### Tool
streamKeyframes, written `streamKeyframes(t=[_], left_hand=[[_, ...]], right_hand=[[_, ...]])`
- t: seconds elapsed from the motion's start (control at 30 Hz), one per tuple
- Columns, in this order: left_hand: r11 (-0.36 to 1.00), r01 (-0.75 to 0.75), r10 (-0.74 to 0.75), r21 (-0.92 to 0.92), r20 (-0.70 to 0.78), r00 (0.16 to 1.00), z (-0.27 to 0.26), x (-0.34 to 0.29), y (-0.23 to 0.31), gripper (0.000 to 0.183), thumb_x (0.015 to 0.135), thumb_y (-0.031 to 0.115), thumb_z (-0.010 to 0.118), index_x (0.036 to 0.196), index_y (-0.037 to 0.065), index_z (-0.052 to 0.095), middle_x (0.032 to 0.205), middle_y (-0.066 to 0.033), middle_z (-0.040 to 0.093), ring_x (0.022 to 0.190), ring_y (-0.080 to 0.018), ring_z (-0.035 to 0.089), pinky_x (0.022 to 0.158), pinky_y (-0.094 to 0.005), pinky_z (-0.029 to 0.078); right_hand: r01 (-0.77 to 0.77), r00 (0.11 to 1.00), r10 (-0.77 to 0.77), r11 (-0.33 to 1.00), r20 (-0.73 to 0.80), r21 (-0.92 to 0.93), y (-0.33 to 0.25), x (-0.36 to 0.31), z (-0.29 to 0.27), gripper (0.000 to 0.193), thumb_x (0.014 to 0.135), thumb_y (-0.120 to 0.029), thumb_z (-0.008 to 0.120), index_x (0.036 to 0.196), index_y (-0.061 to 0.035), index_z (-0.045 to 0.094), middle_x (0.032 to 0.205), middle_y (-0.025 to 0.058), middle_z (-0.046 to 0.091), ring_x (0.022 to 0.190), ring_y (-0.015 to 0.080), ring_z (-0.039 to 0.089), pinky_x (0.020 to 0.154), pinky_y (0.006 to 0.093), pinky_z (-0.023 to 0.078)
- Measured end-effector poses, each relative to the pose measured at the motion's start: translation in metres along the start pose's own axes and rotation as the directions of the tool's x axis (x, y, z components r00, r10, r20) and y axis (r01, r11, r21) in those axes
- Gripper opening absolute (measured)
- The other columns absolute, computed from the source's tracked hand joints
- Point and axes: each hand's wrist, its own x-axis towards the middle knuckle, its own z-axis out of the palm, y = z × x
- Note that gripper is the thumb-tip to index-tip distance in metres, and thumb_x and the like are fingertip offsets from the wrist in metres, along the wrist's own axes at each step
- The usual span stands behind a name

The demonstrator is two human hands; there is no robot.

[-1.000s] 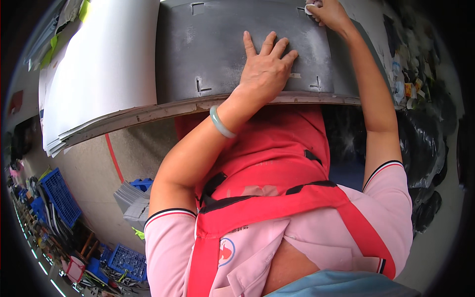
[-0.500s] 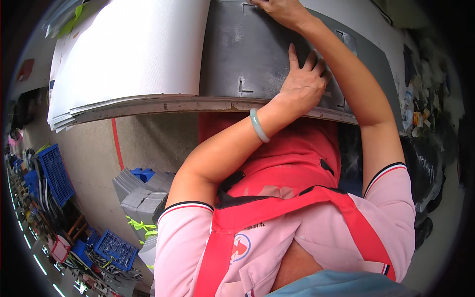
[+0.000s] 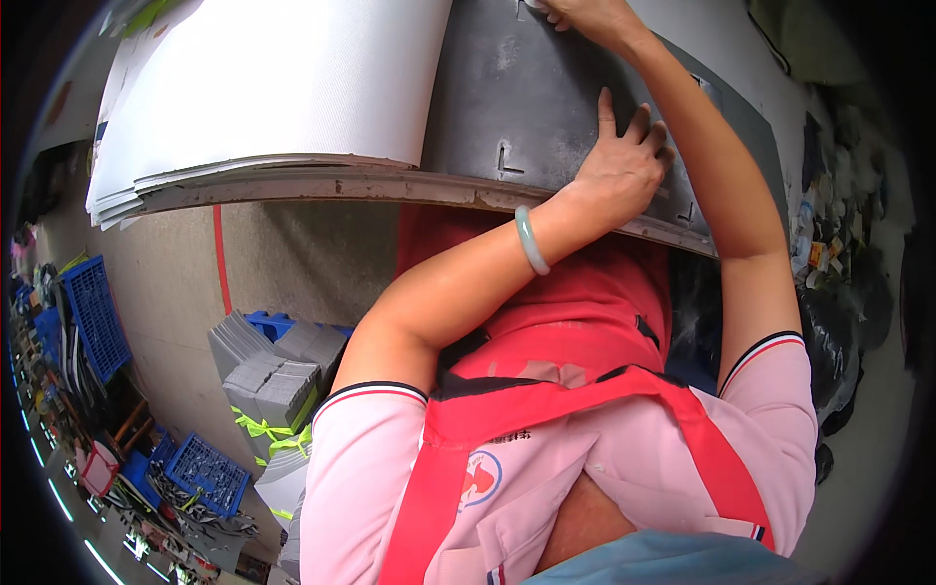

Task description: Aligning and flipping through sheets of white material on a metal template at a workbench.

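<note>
My left hand, with a pale green bangle on its wrist, lies spread on a dark grey sheet. Corner-shaped marks with whitish dust around them show on this sheet; one mark is left of the hand near the front edge. Farther away, my right hand is closed in a pinch at the top of the view, close to another mark. A small pale spot shows at its fingertips, but what they grip is too small and cut off to name.
A stack of large white sheets covers the table's left part, overhanging its worn front edge. On the floor at left stand bundled grey pieces with yellow-green ties and blue crates. Black plastic bags lie at right.
The table, sheets and both hands sit slightly farther right in view. My right hand's fingertips stay near the far mark, and the left hand remains spread on the grey sheet.
</note>
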Motion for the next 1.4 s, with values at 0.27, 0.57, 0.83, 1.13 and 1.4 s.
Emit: streamKeyframes(t=[0.27,0.57,0.83,1.13,1.4], left_hand=[[0.999,-0.035,0.035,0.030,-0.027,0.999,-0.001,-0.001,-0.001,0.040,0.088,0.020,0.064,0.126,0.009,0.070,0.138,-0.0128,0.052,0.136,-0.0367,0.043,0.105,-0.0848,0.025],[0.997,-0.016,0.008,0.070,0.118,0.993,0.026,-0.002,0.000,0.040,0.088,0.023,0.061,0.126,0.010,0.068,0.139,-0.0128,0.055,0.136,-0.0370,0.048,0.106,-0.0827,0.025],[0.999,-0.040,0.034,-0.034,-0.152,0.988,0.026,-0.011,-0.009,0.044,0.095,0.038,0.055,0.132,0.015,0.063,0.146,-0.0137,0.052,0.145,-0.0382,0.041,0.114,-0.0798,0.016],[0.997,-0.035,0.045,0.073,-0.138,0.989,0.021,-0.010,-0.007,0.047,0.094,0.042,0.057,0.136,0.021,0.063,0.149,-0.0104,0.051,0.147,-0.0352,0.039,0.114,-0.0794,0.016],[0.987,-0.014,0.012,0.157,0.015,1.000,0.019,0.003,-0.001,0.046,0.094,0.045,0.055,0.134,0.023,0.066,0.145,-0.0072,0.055,0.146,-0.0339,0.041,0.111,-0.0830,0.016]], right_hand=[[-0.290,0.957,0.290,0.957,-0.032,-0.002,0.003,0.018,0.015,0.012,0.086,-0.006,0.060,0.092,0.0042,0.064,0.071,0.0113,0.068,0.058,0.0183,0.067,0.051,0.0320,0.057],[-0.387,0.883,0.335,0.916,0.331,0.105,-0.046,-0.081,0.021,0.014,0.095,-0.016,0.065,0.099,-0.0020,0.064,0.075,0.0010,0.063,0.062,0.0053,0.057,0.050,0.0223,0.046],[-0.364,0.881,0.343,0.932,0.325,0.002,-0.080,-0.126,0.054,0.012,0.093,-0.012,0.062,0.093,0.0002,0.060,0.068,0.0026,0.061,0.053,0.0066,0.054,0.045,0.0222,0.044],[-0.072,0.936,0.100,0.993,0.338,-0.097,-0.079,-0.136,0.045,0.015,0.097,-0.014,0.067,0.106,-0.0015,0.065,0.077,0.0052,0.066,0.065,0.0106,0.061,0.059,0.0275,0.051],[0.239,0.950,-0.185,0.948,0.250,-0.208,-0.066,-0.144,0.054,0.020,0.094,-0.021,0.070,0.104,-0.0044,0.068,0.094,0.0175,0.070,0.085,0.0361,0.069,0.076,0.0406,0.055]])
